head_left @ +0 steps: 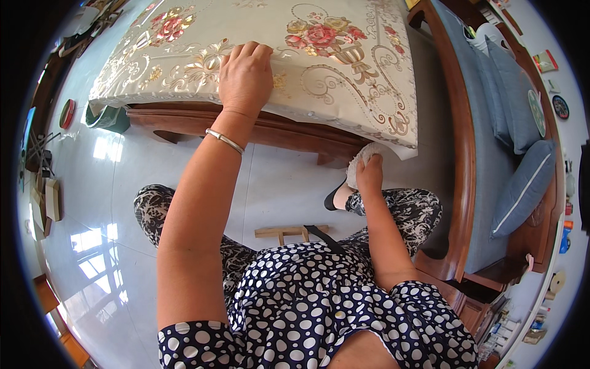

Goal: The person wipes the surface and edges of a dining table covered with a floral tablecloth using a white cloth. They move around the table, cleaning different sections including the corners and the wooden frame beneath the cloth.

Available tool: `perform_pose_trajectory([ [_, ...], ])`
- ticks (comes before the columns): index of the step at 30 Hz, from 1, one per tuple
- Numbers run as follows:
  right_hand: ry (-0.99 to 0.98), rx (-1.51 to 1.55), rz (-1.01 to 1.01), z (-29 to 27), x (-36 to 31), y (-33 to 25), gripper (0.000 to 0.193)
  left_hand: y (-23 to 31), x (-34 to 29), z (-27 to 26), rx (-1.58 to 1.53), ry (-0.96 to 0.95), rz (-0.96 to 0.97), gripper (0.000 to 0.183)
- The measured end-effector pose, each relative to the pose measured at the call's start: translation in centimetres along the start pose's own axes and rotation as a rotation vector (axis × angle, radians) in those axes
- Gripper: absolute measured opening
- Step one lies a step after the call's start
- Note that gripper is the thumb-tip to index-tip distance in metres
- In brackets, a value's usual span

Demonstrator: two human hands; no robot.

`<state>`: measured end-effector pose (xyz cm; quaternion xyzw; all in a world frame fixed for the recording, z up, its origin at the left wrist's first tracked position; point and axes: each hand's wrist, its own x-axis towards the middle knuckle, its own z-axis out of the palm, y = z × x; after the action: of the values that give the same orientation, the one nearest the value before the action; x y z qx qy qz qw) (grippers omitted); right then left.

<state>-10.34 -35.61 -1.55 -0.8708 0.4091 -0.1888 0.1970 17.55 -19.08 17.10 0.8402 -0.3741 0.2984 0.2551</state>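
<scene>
A cream tablecloth (pixel 246 86) with red flowers and gold scrolls covers a wooden table (pixel 289 135) in front of me. My left hand (pixel 247 77) rests on top of it near the front edge. Its fingers are curled down and closed, and their tips are hidden, so whatever they may hold cannot be seen. At the table's right front corner, low beside the hanging cloth edge, my right hand (pixel 369 173) is closed on a fluffy greyish-white rag (pixel 362 161). Part of the rag disappears behind the fingers and the tablecloth's edge.
On the right stands a wooden sofa (pixel 462 154) with blue cushions (pixel 525 187). A green bin (pixel 110 120) is by the table's left corner. A small wooden frame (pixel 289 232), perhaps a stool, shows between my legs. Glossy grey tiles (pixel 117 203) reflect a window.
</scene>
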Motion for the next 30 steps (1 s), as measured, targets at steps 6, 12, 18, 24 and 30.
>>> perform_pose_trajectory([
  [6,0.038,-0.024,-0.096,0.5,-1.0,-0.6,0.035,-0.3,0.0,0.2,-0.014,0.047,0.026,0.009],
  [12,-0.001,-0.178,-0.431,1.2,-1.8,-3.8,0.044,-0.4,0.0,0.2,-0.028,0.070,0.035,0.008],
  [18,-0.059,-0.116,-0.591,4.3,-0.7,-10.7,0.029,-0.3,0.0,0.1,-0.037,0.067,0.027,0.008],
  [24,-0.389,-0.182,-0.703,8.3,0.4,-21.3,0.021,-0.3,0.0,0.4,-0.035,0.108,0.048,0.008],
  [30,-0.342,-0.071,-0.780,9.7,1.2,-25.3,0.020,-0.2,0.0,0.3,-0.070,0.006,-0.017,0.010],
])
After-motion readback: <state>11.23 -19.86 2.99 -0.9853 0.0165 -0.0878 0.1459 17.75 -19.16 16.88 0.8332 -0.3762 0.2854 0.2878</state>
